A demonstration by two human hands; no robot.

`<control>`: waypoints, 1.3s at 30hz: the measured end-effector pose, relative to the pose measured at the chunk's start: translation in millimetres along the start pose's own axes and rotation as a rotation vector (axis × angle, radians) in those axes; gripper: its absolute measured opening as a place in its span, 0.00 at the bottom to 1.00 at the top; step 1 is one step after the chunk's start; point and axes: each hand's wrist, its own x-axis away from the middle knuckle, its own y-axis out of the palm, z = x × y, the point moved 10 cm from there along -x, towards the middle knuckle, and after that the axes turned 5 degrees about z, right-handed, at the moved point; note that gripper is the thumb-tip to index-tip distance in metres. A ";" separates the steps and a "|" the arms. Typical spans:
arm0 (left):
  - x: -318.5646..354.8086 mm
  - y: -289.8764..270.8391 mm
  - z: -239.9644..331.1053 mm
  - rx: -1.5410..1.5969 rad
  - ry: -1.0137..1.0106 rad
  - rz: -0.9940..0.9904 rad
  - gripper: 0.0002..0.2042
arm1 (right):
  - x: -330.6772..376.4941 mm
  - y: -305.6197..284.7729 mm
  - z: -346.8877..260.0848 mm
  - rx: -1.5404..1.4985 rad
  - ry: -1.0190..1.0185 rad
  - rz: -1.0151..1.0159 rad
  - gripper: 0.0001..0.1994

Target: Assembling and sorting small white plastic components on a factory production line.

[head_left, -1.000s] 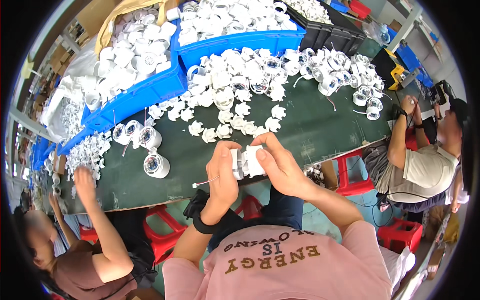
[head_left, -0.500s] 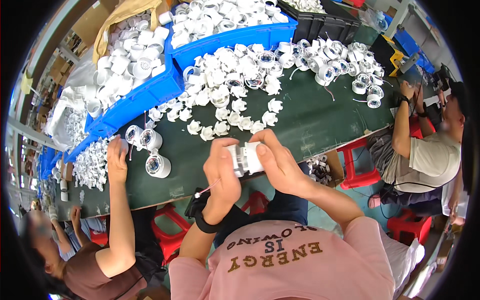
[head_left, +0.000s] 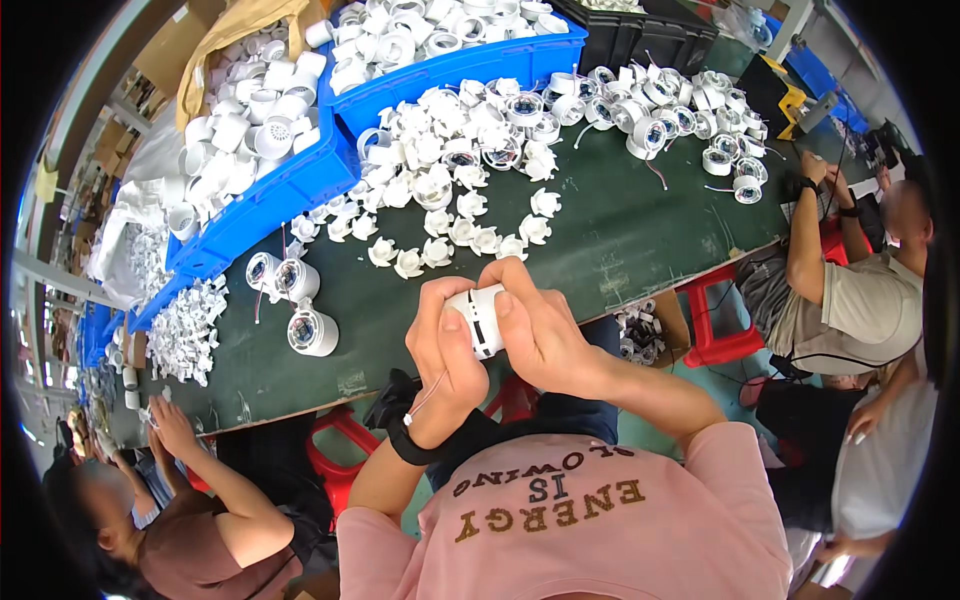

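Observation:
In front of my chest, past the table's near edge, a white round plastic housing is held between both hands. Its two halves sit nearly together, with dark slots along the seam. My left hand is closed around one half, thumb on its side. The other half is in my right hand, its thumb pressed near the seam. A thin wire with a small white connector lies over my left wrist. On the table to the left stand three white cylinders with clear round tops, the nearest being this cylinder.
White petal-shaped parts lie heaped beyond my hands; wired lens units are piled farther right. Blue bins of white cups and a black crate line the back. Co-workers sit left and right, near red stools.
The two white halves, apart with a gap before, have come together in my hands and turned slightly. The left co-worker's arm has drawn back from beside the cylinders toward the table's near edge.

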 end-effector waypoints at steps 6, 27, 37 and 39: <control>-3.9 -11.9 5.7 0.126 0.006 0.139 0.17 | -5.3 13.6 -10.5 0.104 -0.077 -0.007 0.14; -290.6 -135.4 -152.0 -1.466 -0.206 -0.090 0.38 | -41.7 7.4 96.9 -0.899 0.587 0.155 0.18; -280.8 -164.6 -118.1 -0.555 0.139 -0.135 0.23 | -22.7 5.8 90.3 -0.652 0.441 -0.010 0.28; -223.0 -116.4 -79.5 -0.229 -0.116 -0.123 0.16 | -10.4 7.2 91.2 -0.646 0.414 -0.002 0.30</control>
